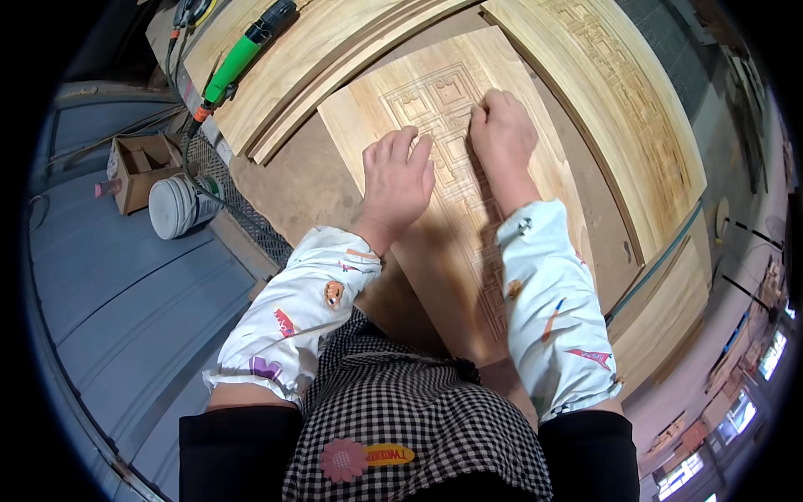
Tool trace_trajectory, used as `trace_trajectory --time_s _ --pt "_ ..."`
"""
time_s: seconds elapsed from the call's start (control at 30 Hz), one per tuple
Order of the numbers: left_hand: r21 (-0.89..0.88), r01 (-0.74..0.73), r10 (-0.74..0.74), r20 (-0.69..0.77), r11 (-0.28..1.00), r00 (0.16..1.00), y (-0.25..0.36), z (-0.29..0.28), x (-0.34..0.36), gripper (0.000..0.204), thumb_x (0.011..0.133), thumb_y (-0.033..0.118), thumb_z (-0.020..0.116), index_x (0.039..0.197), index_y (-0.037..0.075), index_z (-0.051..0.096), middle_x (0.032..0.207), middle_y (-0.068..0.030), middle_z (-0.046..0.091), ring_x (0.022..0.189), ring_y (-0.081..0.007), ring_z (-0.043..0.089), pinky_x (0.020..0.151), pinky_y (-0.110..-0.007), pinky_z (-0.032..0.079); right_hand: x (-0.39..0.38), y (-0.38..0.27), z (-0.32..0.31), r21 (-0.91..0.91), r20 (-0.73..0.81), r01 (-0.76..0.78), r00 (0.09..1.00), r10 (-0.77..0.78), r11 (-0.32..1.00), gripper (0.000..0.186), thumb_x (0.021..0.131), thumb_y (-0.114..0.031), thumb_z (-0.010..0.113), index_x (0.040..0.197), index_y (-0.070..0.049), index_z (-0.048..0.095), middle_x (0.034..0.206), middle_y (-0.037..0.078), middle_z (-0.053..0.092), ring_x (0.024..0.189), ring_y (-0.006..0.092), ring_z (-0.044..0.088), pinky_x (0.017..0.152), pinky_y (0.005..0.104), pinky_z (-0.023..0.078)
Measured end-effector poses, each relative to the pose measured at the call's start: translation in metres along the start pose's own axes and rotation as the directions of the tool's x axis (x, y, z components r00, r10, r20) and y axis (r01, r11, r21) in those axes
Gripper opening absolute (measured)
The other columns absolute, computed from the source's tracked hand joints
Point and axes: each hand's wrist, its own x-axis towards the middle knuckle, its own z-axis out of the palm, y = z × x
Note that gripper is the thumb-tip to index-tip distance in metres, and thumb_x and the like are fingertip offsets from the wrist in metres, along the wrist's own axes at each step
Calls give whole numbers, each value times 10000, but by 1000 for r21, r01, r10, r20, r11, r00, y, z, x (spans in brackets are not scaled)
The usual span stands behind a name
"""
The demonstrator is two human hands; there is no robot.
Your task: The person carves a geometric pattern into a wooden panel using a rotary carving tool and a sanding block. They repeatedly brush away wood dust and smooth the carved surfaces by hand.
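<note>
A pale wooden panel (452, 53) with a carved geometric pattern lies at a slant before me on the workbench. My left hand (396, 177) is over its left side, the fingers loosely bent with gaps between them and nothing seen in them. Over the carved band (458, 155) is my right hand (504, 138), its fingers curled together close to the grooves. Whatever the right fingers may hold is hidden beneath them. Both forearms wear white patterned sleeve covers, and the right one hides part of the panel.
Another carved panel (661, 125) lies to the right, and stacked boards (335, 50) are at the upper left. A green and black air tool (238, 63) with a hose rests on them. Left of the bench are a white bucket (171, 207) and an open cardboard box (144, 167).
</note>
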Motion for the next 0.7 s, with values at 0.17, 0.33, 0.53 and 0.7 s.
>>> trace_trajectory --time_s 0.17,0.33,0.53,0.7 --pt "17 6 -6 -3 1000 1000 -2 3 2 389 882 170 667 1260 93 617 1298 -111 564 1221 -316 521 1018 -479 380 1 1 -12 92 143 -142 981 128 986 130 861 -200 733 851 -89 667 913 113 672 923 335 653 790 463 522" --pt "10 11 -11 -15 1000 1000 -3 4 -1 393 885 174 676 1265 97 613 1307 -104 559 1225 -314 516 1024 -482 379 -39 2 -32 218 287 -242 942 175 946 96 870 -165 701 855 -80 659 917 126 679 925 347 652 794 476 521" --pt "21 -3 4 -15 1000 1000 -2 5 1 397 882 172 680 1267 102 614 1303 -103 559 1228 -307 517 1024 -480 381 -34 -11 -7 68 4 4 1000 -4 998 52 832 -105 669 817 -94 620 841 94 630 866 322 641 740 459 522" --pt "22 13 -13 -9 1000 1000 -4 5 -2 396 881 167 678 1266 102 616 1303 -103 560 1229 -307 519 1023 -476 382 -48 -2 -15 67 28 -13 1000 11 998 48 831 -119 681 830 -89 643 854 95 642 868 320 648 734 464 523"
